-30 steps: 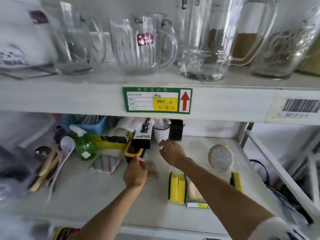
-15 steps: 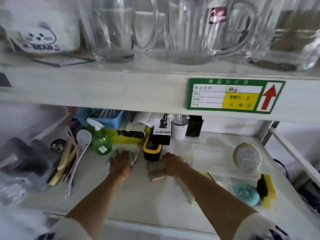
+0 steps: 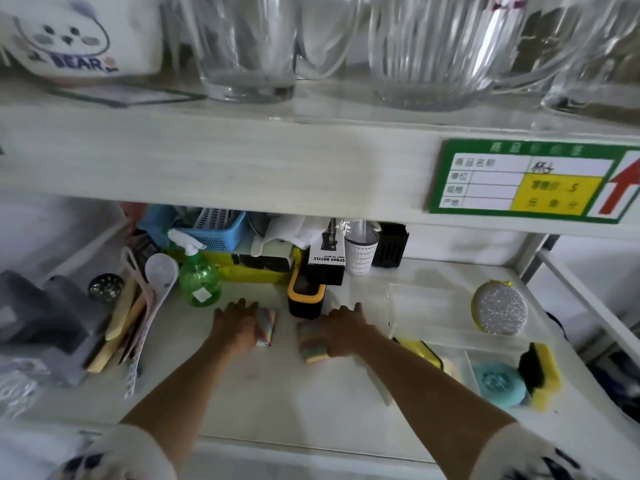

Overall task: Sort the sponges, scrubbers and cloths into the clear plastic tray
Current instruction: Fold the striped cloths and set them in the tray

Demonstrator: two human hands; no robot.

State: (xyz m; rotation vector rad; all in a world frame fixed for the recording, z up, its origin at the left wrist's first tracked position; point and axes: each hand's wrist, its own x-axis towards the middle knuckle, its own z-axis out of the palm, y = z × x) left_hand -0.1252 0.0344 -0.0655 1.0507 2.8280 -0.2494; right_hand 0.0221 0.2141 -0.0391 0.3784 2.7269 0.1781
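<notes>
My left hand (image 3: pixel 237 325) lies flat on a striped multicolour cloth (image 3: pixel 266 327) on the lower shelf, covering its left part. Just to the right, my right hand (image 3: pixel 343 329) grips a striped sponge with a yellow underside (image 3: pixel 311 342). The clear plastic tray (image 3: pixel 429 299) stands to the right, its far compartment bare. Its near compartments hold a yellow-and-black sponge (image 3: pixel 419 348), a teal round scrubber (image 3: pixel 498 382) and another yellow-and-black sponge (image 3: pixel 540 370). A glittery silver round scrubber (image 3: pixel 500 306) leans at the tray's far right.
A yellow-and-black holder (image 3: pixel 304 296), a spray bottle box (image 3: pixel 327 254), a green spray bottle (image 3: pixel 199 278) and a blue basket (image 3: pixel 214 230) crowd the back. Spoons and wooden utensils (image 3: pixel 138 306) lie at the left. Glass jugs (image 3: pixel 433 50) stand on the upper shelf.
The view has swung left and closer. My left hand went left onto the striped cloth. My right hand came down from the back onto the striped sponge.
</notes>
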